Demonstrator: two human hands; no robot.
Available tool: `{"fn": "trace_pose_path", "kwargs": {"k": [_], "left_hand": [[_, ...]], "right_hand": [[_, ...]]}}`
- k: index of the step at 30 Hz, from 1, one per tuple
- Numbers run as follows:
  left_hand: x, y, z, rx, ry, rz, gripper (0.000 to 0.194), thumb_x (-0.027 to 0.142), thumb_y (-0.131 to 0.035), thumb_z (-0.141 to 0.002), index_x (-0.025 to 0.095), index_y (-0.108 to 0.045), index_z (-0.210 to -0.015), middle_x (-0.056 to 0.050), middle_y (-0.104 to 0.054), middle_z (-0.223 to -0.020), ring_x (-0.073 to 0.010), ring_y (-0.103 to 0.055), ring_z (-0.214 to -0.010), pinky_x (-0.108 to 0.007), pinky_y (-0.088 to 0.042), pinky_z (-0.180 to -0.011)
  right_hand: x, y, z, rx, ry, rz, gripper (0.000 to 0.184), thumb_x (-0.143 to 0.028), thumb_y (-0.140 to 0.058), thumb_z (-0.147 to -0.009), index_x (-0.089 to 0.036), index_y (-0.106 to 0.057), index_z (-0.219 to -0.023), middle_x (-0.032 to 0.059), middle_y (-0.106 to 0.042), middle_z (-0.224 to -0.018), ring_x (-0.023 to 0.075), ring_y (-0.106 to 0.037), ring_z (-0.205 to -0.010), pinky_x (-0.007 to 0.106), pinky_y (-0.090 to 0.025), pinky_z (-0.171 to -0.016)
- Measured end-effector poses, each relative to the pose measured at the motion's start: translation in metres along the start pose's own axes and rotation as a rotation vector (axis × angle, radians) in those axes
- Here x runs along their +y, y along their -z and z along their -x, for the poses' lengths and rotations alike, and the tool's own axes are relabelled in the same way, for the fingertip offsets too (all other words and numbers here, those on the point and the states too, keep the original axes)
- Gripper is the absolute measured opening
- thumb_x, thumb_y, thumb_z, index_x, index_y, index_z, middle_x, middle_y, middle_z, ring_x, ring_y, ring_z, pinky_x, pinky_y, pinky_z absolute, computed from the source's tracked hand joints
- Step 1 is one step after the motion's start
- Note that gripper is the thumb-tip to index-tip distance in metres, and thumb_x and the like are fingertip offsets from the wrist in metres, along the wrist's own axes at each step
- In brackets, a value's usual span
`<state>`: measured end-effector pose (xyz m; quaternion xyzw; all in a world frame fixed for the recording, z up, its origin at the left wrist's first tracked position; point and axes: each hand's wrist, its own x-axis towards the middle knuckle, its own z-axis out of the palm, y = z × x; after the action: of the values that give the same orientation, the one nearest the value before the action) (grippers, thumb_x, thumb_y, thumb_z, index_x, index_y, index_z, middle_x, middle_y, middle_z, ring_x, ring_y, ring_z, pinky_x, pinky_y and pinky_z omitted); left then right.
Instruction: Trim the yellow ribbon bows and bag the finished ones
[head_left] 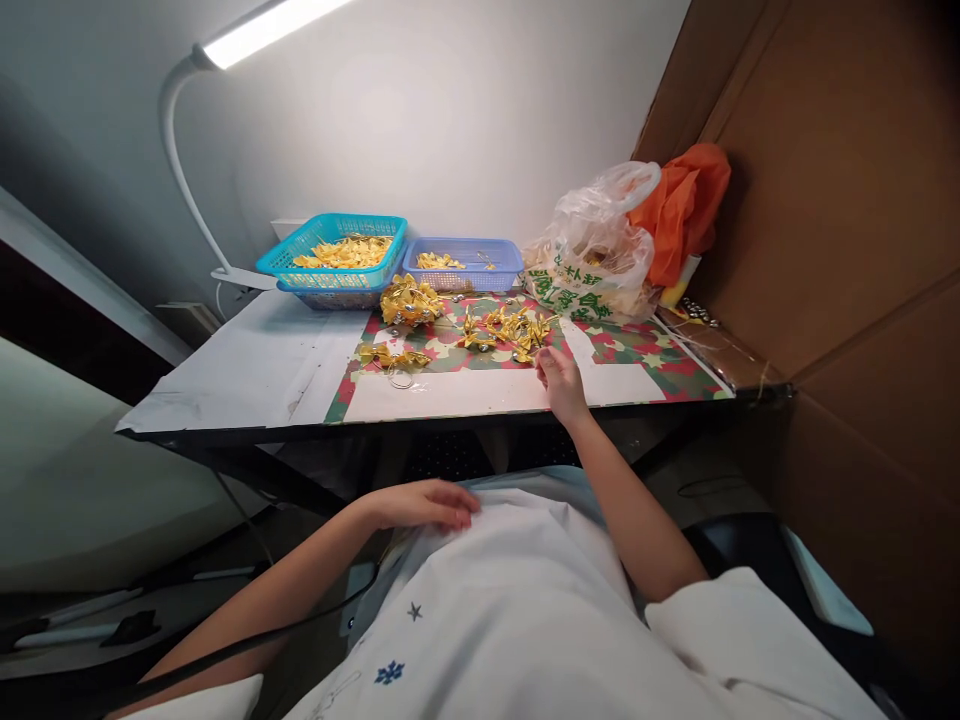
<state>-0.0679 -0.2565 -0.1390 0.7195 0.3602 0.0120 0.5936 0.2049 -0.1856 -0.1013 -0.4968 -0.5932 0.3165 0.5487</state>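
Note:
My right hand reaches onto the table, fingers curled down at the edge of a scatter of gold folded pieces; whether it pinches one I cannot make out. My left hand rests flat on my lap on the white cloth, fingers stretched out, holding nothing. More gold pieces lie in a heap and a smaller cluster beside a metal ring. All sit on a red and green patterned mat.
A turquoise basket and a blue basket of gold pieces stand at the back. A plastic bag and an orange bag sit at the right by a cardboard wall. A lamp arches over the left.

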Motion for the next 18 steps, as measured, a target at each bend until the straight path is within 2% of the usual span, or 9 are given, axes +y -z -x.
{"fn": "trace_pose_path", "kwargs": {"k": [3,5,6,9,10,11,13,15,18], "left_hand": [[-0.042,0.015,0.004,0.768,0.146,-0.182,0.049,0.043,-0.071,-0.066,0.02,-0.069,-0.109,-0.016,-0.066,-0.124,-0.0393,-0.053,-0.124,-0.051,-0.044,-0.102],[-0.053,0.015,0.012,0.951,0.13,-0.121,0.054,0.047,-0.068,-0.068,0.018,-0.066,-0.114,-0.017,-0.062,-0.131,-0.0401,-0.05,-0.128,-0.054,-0.04,-0.105],[-0.053,0.009,0.015,0.877,0.089,-0.009,0.054,0.048,-0.067,-0.07,0.019,-0.065,-0.115,-0.016,-0.063,-0.128,-0.0381,-0.054,-0.123,-0.053,-0.043,-0.102],[-0.036,-0.022,-0.001,0.259,-0.075,0.403,0.046,0.049,-0.063,-0.076,0.018,-0.068,-0.111,-0.014,-0.069,-0.118,-0.0329,-0.065,-0.11,-0.046,-0.052,-0.091],[-0.028,-0.032,-0.016,0.122,-0.086,0.488,0.045,0.046,-0.064,-0.076,0.017,-0.069,-0.11,-0.014,-0.07,-0.117,-0.0323,-0.065,-0.109,-0.045,-0.052,-0.09],[-0.021,-0.037,-0.034,0.114,-0.066,0.531,0.041,0.039,-0.066,-0.076,0.017,-0.07,-0.11,-0.014,-0.071,-0.116,-0.0314,-0.065,-0.11,-0.043,-0.052,-0.091],[-0.01,-0.038,-0.076,0.344,-0.013,0.548,0.033,0.03,-0.065,-0.077,0.018,-0.07,-0.108,-0.012,-0.072,-0.112,-0.0287,-0.065,-0.111,-0.041,-0.052,-0.09],[-0.003,-0.028,-0.108,0.437,-0.002,0.525,0.032,0.028,-0.061,-0.081,0.021,-0.068,-0.112,-0.011,-0.071,-0.114,-0.0271,-0.06,-0.118,-0.04,-0.05,-0.093],[0.002,-0.016,-0.117,0.433,-0.001,0.494,0.026,0.03,-0.066,-0.078,0.02,-0.069,-0.102,-0.011,-0.073,-0.105,-0.027,-0.063,-0.11,-0.039,-0.051,-0.087]], "right_hand": [[-0.001,0.0,0.0,0.0,0.007,-0.006,0.054,-0.073,-0.038,-0.087,-0.022,-0.043,-0.068,-0.0034,-0.035,-0.06,0.0118,-0.035,-0.055,0.026,-0.025,-0.052],[-0.002,0.0,0.001,-0.008,0.017,-0.015,0.054,-0.073,-0.04,-0.087,-0.022,-0.042,-0.068,-0.0032,-0.036,-0.061,0.0118,-0.035,-0.056,0.026,-0.025,-0.053],[-0.002,0.0,0.001,-0.011,0.022,-0.019,0.054,-0.073,-0.041,-0.087,-0.022,-0.042,-0.068,-0.0033,-0.035,-0.062,0.0118,-0.034,-0.056,0.026,-0.025,-0.053],[-0.002,0.001,0.001,-0.017,0.031,-0.017,0.054,-0.072,-0.041,-0.087,-0.022,-0.04,-0.068,-0.0035,-0.035,-0.061,0.0118,-0.033,-0.056,0.026,-0.025,-0.053],[-0.002,0.001,0.001,-0.015,0.032,-0.014,0.053,-0.072,-0.041,-0.087,-0.023,-0.04,-0.068,-0.0036,-0.034,-0.061,0.0119,-0.033,-0.055,0.026,-0.025,-0.053],[-0.003,0.001,0.001,-0.015,0.033,-0.011,0.053,-0.072,-0.041,-0.087,-0.023,-0.039,-0.068,-0.0038,-0.034,-0.061,0.0119,-0.033,-0.055,0.026,-0.025,-0.053],[-0.003,0.001,0.001,-0.011,0.031,-0.005,0.053,-0.072,-0.041,-0.087,-0.023,-0.04,-0.067,-0.0038,-0.034,-0.06,0.012,-0.034,-0.055,0.026,-0.026,-0.054],[-0.003,0.001,0.001,-0.007,0.025,0.004,0.054,-0.072,-0.041,-0.086,-0.023,-0.04,-0.067,-0.0036,-0.035,-0.06,0.0122,-0.035,-0.056,0.026,-0.027,-0.054],[-0.003,0.0,0.001,-0.01,0.036,0.011,0.055,-0.073,-0.04,-0.086,-0.022,-0.042,-0.067,-0.0028,-0.037,-0.062,0.0125,-0.037,-0.058,0.026,-0.028,-0.054]]}}
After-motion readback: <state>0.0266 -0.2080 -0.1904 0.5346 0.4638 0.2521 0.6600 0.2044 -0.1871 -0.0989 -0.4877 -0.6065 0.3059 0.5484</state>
